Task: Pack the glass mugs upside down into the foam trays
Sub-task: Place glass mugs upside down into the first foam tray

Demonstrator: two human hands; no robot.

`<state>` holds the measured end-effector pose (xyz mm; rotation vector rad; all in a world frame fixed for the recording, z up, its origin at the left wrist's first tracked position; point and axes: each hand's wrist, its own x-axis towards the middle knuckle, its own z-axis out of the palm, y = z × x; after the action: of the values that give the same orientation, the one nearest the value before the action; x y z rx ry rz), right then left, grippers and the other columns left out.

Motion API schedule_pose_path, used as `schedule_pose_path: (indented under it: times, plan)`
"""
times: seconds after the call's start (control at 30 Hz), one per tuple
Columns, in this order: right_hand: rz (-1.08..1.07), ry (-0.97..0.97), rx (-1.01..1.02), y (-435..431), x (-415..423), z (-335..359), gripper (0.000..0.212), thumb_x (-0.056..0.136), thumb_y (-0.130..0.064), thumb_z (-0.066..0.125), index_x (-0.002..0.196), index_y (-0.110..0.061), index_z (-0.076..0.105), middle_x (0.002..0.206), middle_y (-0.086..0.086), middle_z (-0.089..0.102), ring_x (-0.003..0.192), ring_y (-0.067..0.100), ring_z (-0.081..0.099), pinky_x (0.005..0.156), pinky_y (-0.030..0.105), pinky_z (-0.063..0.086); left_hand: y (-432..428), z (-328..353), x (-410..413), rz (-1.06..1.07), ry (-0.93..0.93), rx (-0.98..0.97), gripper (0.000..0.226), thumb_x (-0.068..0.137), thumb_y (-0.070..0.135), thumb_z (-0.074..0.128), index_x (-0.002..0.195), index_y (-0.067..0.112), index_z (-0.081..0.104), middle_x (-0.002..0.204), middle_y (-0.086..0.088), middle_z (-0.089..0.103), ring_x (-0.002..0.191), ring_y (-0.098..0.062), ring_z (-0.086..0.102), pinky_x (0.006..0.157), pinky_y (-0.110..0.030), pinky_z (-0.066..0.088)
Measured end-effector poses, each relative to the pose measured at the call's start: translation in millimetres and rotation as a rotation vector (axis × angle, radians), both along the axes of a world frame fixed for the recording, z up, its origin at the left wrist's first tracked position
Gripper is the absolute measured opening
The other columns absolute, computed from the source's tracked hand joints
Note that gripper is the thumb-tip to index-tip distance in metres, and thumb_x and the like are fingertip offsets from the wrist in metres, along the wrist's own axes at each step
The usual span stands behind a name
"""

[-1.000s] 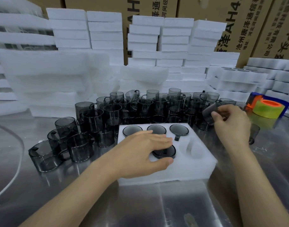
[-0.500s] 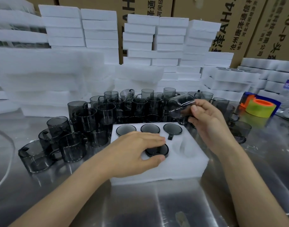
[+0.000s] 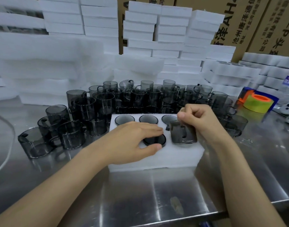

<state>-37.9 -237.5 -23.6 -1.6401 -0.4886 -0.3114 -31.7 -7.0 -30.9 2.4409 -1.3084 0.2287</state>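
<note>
Steel table [image 3: 156, 194] fills the lower half of the frame. Behind it, across the top, are stacks of spare foam trays [image 3: 171, 30], too many to count, w/ cardboard boxes [image 3: 263, 22] at the back, at least 2.

Mid-frame there's a crowd of loose smoked-glass mugs [image 3: 137, 97], mouths up, overlapping. Can't count them exactly; a few dozen, I'd guess, so most of the job is left.

Front and centre is the foam tray [image 3: 156, 159] being filled. It looks like 2 rows of 3 pockets. In the back row, 3 mugs [image 3: 148, 119] are seated bottoms-up. In the front row, 1 more [image 3: 154, 139] sits in the middle pocket. That's 4 in.

Left hand [image 3: 132, 141] lies flat on the tray, fingers stretched out, with the tips and thumb at the rim of that middle mug's base. It grips nothing and seems to be steadying the tray. It covers the front-left pocket, so can't tell if that one's filled.

Right hand [image 3: 201, 122] is curled, pinching the 5th mug [image 3: 183, 135] by its upturned base. The mug is mouth-down at the front-right pocket w/ its handle facing us, and most of the body is above the foam, so not seated yet.

So this tray is nearly done, w/ 1 or 2 pockets to go.

1 yellow-green tape roll [image 3: 258, 104] sits at the right edge.
</note>
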Motion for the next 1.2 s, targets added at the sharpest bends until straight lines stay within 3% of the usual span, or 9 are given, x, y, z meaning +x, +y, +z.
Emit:
schedule_pose_path:
  times: [0.27, 0.4, 0.57, 0.73, 0.83, 1.0, 1.1, 1.2]
  plan:
    - [0.025, -0.157, 0.042, 0, -1, -1, 0.055, 0.073, 0.005, 0.072, 0.046, -0.022, 0.032, 0.047, -0.009, 0.041, 0.053, 0.015, 0.036, 0.06, 0.017, 0.041, 0, 0, 0, 0.003, 0.006, 0.003, 0.045, 0.096, 0.046, 0.048, 0.135, 0.024, 0.054, 0.139, 0.014, 0.052, 0.131, 0.0, 0.041, 0.108, -0.03, 0.035]
    - [-0.03, -0.205, 0.018, -1, -2, -2, 0.052, 0.068, -0.006, 0.081, 0.045, -0.012, 0.035, 0.05, -0.001, 0.039, 0.056, 0.024, 0.034, 0.058, 0.025, 0.038, -1, 1, -2, -0.006, 0.009, 0.004, 0.043, 0.095, 0.046, 0.044, 0.126, 0.019, 0.059, 0.129, 0.009, 0.06, 0.122, -0.008, 0.05, 0.101, -0.036, 0.042]
    - [-0.053, -0.202, -0.046, -4, -6, 0, 0.042, 0.057, -0.014, 0.086, 0.046, -0.009, 0.045, 0.052, -0.002, 0.046, 0.06, 0.024, 0.038, 0.058, 0.032, 0.034, 0, 0, -1, 0.016, 0.02, 0.015, 0.046, 0.095, 0.046, 0.045, 0.135, 0.024, 0.054, 0.139, 0.014, 0.052, 0.131, -0.002, 0.042, 0.107, -0.031, 0.036]
    - [0.04, 0.037, -0.307, -16, -9, 9, 0.024, 0.053, -0.026, 0.09, 0.058, -0.017, 0.068, 0.062, -0.001, 0.056, 0.062, 0.014, 0.049, 0.062, 0.023, 0.041, -1, 1, -3, 0.017, 0.025, 0.019, 0.048, 0.093, 0.05, 0.04, 0.126, 0.022, 0.058, 0.129, 0.01, 0.06, 0.121, -0.009, 0.051, 0.098, -0.038, 0.043]
    - [0.032, 0.06, -0.287, -13, -13, 7, 0.03, 0.059, -0.022, 0.086, 0.059, -0.003, 0.064, 0.062, 0.005, 0.05, 0.063, 0.017, 0.044, 0.061, 0.028, 0.036, 0, 1, -3, 0.022, 0.03, 0.034, 0.051, 0.091, 0.054, 0.035, 0.124, 0.022, 0.058, 0.126, 0.01, 0.06, 0.12, -0.011, 0.052, 0.096, -0.039, 0.045]
    - [-0.009, 0.058, -0.441, -10, -17, 10, 0.028, 0.06, -0.026, 0.081, 0.051, -0.02, 0.055, 0.063, -0.006, 0.045, 0.063, 0.009, 0.041, 0.06, 0.017, 0.034, -1, 1, -2, 0.026, 0.039, 0.043, 0.052, 0.091, 0.055, 0.034, 0.123, 0.022, 0.058, 0.125, 0.01, 0.06, 0.12, -0.01, 0.052, 0.096, -0.04, 0.045]
    - [-0.016, 0.081, -0.527, -10, -21, 8, 0.032, 0.061, -0.028, 0.081, 0.053, -0.013, 0.053, 0.068, 0.0, 0.044, 0.066, 0.014, 0.041, 0.062, 0.023, 0.032, 0, 1, -3, 0.026, 0.046, 0.046, 0.054, 0.089, 0.057, 0.031, 0.12, 0.021, 0.058, 0.123, 0.009, 0.061, 0.118, -0.011, 0.053, 0.094, -0.042, 0.047]
    - [-0.021, 0.017, -0.636, -9, -25, 2, 0.037, 0.075, -0.029, 0.074, 0.054, -0.016, 0.047, 0.067, 0.001, 0.04, 0.066, 0.018, 0.04, 0.062, 0.031, 0.032, 0, 1, -2, 0.036, 0.045, 0.02, 0.047, 0.092, 0.051, 0.038, 0.127, 0.026, 0.057, 0.129, 0.014, 0.058, 0.124, -0.006, 0.049, 0.097, -0.039, 0.046]
